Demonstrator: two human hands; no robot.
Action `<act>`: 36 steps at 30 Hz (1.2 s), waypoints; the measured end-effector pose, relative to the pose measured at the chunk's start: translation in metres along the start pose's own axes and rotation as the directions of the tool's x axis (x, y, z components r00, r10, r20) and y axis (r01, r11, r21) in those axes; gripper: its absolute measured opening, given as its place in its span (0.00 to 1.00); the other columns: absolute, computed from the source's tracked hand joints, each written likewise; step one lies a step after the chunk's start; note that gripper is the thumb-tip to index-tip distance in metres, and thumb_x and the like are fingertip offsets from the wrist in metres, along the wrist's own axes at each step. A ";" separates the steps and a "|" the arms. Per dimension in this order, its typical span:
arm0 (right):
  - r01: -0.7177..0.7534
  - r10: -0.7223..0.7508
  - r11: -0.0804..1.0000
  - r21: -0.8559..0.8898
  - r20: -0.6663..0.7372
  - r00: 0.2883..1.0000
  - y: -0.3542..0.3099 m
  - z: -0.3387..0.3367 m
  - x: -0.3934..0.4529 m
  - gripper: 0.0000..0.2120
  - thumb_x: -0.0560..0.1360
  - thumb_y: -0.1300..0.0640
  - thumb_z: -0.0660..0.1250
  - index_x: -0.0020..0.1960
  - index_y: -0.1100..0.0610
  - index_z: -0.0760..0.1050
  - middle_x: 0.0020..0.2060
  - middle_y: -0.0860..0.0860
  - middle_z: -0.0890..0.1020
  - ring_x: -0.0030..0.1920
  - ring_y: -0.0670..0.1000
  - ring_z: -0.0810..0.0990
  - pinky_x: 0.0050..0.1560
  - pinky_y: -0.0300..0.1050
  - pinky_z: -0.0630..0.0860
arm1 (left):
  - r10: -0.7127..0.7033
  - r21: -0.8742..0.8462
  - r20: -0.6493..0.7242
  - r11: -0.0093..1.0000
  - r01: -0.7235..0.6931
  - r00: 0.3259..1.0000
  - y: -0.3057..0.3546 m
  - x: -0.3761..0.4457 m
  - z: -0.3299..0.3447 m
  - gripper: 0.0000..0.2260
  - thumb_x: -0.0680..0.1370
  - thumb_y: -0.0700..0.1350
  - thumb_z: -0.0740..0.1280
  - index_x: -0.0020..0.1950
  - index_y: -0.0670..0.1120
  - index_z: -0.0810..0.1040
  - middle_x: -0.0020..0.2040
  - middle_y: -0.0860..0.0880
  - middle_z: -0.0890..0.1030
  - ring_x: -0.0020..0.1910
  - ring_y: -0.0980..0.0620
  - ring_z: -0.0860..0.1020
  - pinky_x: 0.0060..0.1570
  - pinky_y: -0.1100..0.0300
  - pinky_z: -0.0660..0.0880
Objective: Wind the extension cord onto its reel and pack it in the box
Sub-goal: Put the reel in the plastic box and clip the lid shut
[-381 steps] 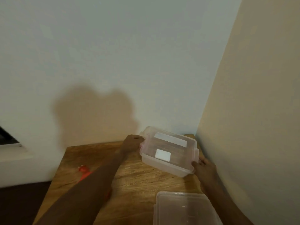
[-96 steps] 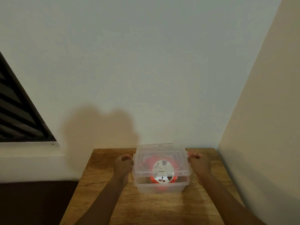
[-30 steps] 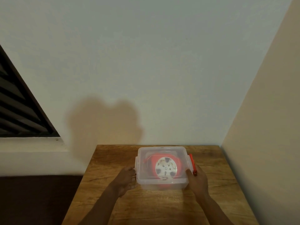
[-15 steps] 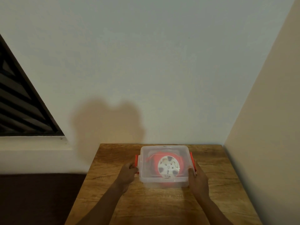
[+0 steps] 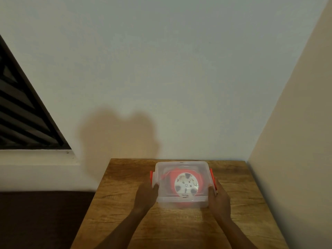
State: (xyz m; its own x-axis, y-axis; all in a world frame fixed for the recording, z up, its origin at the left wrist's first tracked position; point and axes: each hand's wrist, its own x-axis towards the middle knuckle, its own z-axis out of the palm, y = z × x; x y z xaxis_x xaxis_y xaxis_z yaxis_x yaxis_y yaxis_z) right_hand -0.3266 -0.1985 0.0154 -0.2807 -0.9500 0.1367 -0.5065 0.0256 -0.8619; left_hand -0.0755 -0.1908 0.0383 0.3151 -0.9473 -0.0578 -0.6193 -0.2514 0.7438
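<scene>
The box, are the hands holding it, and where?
Yes. The left hand grips the box at its left end by the red latch; the right hand grips the right end.

Dim, soft focus, shadow on wall [image 5: 118, 133]

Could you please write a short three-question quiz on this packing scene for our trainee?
1. True or false: the lid lies on the clear box.
2. Where is the orange cord reel? A) beside the box on the wooden table; B) inside the box; C) in the left hand.
3. Fill in: the right hand is at the box's right side, by the orange ____.

Key: 1 true. 2 B. 3 latch.
</scene>
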 end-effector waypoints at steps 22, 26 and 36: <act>-0.384 0.443 0.707 0.594 0.051 0.895 -0.007 -0.054 0.041 0.08 0.74 0.62 0.72 0.53 0.57 0.83 0.39 0.50 0.87 0.35 0.51 0.86 0.29 0.43 0.80 | -0.170 -0.526 0.160 0.819 0.230 0.972 0.061 0.016 -0.009 0.09 0.77 0.30 0.65 0.40 0.31 0.84 0.34 0.41 0.80 0.33 0.46 0.78 0.36 0.51 0.75; -0.352 0.414 0.696 0.626 0.051 0.909 -0.003 -0.093 0.069 0.10 0.73 0.61 0.73 0.54 0.57 0.84 0.44 0.52 0.87 0.41 0.52 0.86 0.35 0.42 0.81 | -0.074 -0.517 0.217 0.837 0.179 0.973 0.101 0.023 0.012 0.12 0.74 0.26 0.63 0.41 0.37 0.84 0.35 0.39 0.80 0.33 0.47 0.78 0.35 0.53 0.74; -0.240 0.354 0.786 0.569 -0.096 0.931 0.044 -0.160 0.154 0.15 0.77 0.68 0.64 0.62 0.60 0.80 0.55 0.56 0.84 0.56 0.62 0.81 0.60 0.63 0.77 | 0.000 -0.375 0.274 0.921 0.107 0.962 0.184 0.052 0.102 0.18 0.72 0.27 0.70 0.61 0.35 0.84 0.58 0.37 0.85 0.53 0.34 0.85 0.51 0.43 0.85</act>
State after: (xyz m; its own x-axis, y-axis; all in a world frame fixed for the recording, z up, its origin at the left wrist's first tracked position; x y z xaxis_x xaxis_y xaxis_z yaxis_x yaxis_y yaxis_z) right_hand -0.5225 -0.2935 0.0772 -0.5182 -0.8452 -0.1308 0.1330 0.0715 -0.9885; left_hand -0.2469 -0.3069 0.1042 0.1062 -0.9653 -0.2384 -0.2664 -0.2586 0.9285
